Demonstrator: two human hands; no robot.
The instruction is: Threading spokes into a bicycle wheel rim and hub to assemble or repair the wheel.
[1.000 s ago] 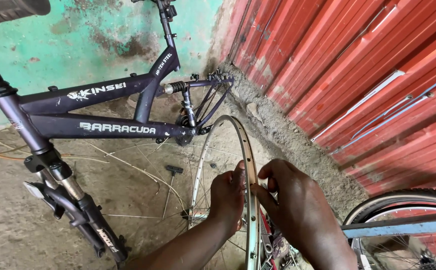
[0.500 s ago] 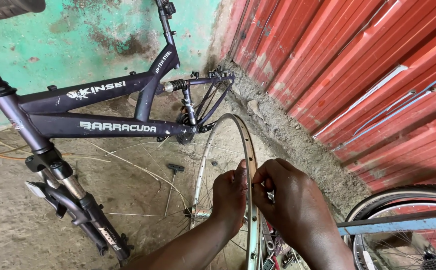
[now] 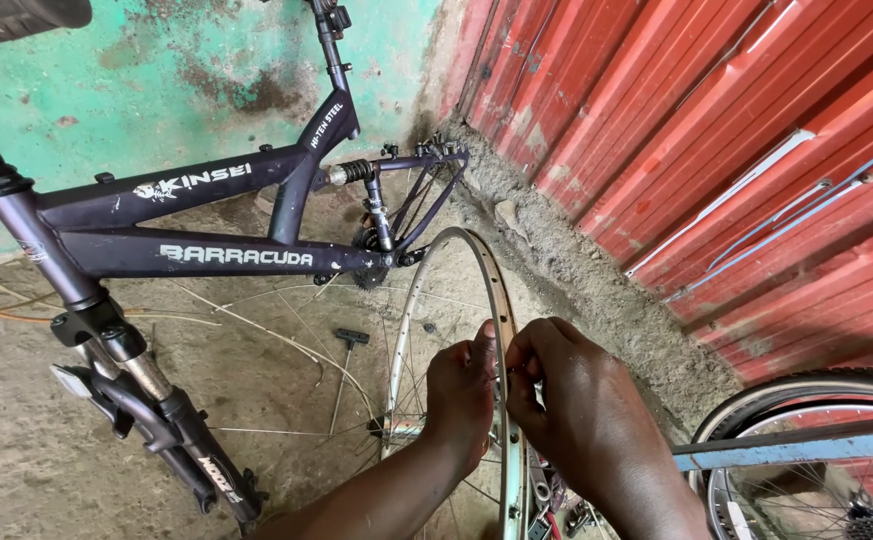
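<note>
A bare silver bicycle rim [image 3: 457,245] stands upright in front of me, with thin spokes running to its hub [image 3: 397,428]. My left hand [image 3: 462,395] presses against the rim's left side, fingers curled on its edge. My right hand [image 3: 577,410] is at the rim's right side, fingertips pinched at the rim's inner channel; what they pinch is too small to see. Both hands meet at the same spot on the rim.
A dark purple bicycle frame [image 3: 207,235] without wheels lies to the left, its fork [image 3: 167,430] pointing toward me. A small T-shaped tool [image 3: 349,340] lies on the concrete floor. Red corrugated metal [image 3: 737,150] stands on the right, a tyred wheel [image 3: 807,440] at lower right.
Both hands stay at the same spot on the rim, fingers shifting slightly. The view has barely moved.
</note>
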